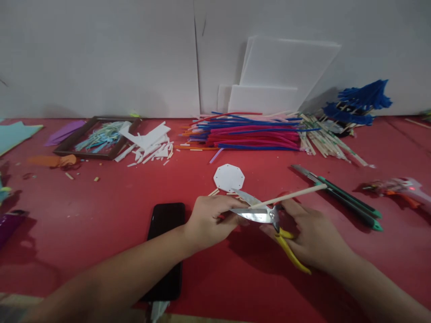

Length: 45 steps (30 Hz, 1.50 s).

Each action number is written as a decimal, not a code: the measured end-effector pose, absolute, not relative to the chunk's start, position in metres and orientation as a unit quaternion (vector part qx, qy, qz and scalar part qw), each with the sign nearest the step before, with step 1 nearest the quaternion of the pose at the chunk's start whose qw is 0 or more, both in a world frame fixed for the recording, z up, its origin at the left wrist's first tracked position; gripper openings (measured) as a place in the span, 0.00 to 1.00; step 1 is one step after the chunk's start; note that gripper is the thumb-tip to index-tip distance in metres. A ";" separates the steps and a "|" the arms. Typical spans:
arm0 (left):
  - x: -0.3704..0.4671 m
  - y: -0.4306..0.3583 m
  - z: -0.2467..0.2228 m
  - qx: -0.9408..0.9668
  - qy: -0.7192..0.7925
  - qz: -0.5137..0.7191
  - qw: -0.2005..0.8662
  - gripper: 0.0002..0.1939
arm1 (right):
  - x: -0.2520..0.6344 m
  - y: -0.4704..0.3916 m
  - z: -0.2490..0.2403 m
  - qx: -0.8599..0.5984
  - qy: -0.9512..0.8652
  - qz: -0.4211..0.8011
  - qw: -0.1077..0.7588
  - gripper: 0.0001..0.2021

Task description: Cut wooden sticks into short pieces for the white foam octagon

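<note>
My left hand (210,222) is closed on one end of a thin wooden stick (292,195), which slants up to the right. My right hand (310,231) grips scissors with yellow handles (290,255). The scissor blades (257,215) are apart, with the stick between them close to my left fingers. Just behind the blades, a white octagonal piece with small holes (229,177) lies on the red table (111,229). A few short stick pieces (213,192) rest beside it.
A black phone (166,220) lies under my left forearm. Two green-handled cutters (350,202) and a glue gun (397,185) are at right. Behind are pipe cleaners (252,132), bundled sticks (326,139), white scraps (151,141) and a brown frame (97,154).
</note>
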State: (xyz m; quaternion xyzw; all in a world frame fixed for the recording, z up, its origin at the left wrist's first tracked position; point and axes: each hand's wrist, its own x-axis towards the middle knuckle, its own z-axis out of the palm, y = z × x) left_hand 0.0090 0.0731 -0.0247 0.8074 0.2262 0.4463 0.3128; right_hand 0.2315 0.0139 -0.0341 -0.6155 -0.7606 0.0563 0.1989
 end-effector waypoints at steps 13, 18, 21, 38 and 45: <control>0.010 0.075 -0.027 0.804 0.233 0.424 0.347 0.06 | 0.232 0.014 -0.036 -0.614 -0.763 0.041 0.198 0.17; 0.010 0.075 -0.027 0.805 0.231 0.417 0.352 0.08 | 0.233 0.014 -0.037 -0.619 -0.761 0.051 0.187 0.18; 0.010 0.074 -0.026 0.804 0.231 0.417 0.356 0.08 | 0.233 0.014 -0.038 -0.615 -0.762 0.047 0.196 0.18; 0.010 0.072 -0.023 0.795 0.209 0.412 0.393 0.13 | 0.236 0.009 -0.042 -0.586 -0.778 -0.036 0.226 0.18; 0.007 0.073 -0.029 0.818 0.194 0.425 0.336 0.13 | 0.235 0.013 -0.037 -0.586 -0.780 -0.029 0.220 0.18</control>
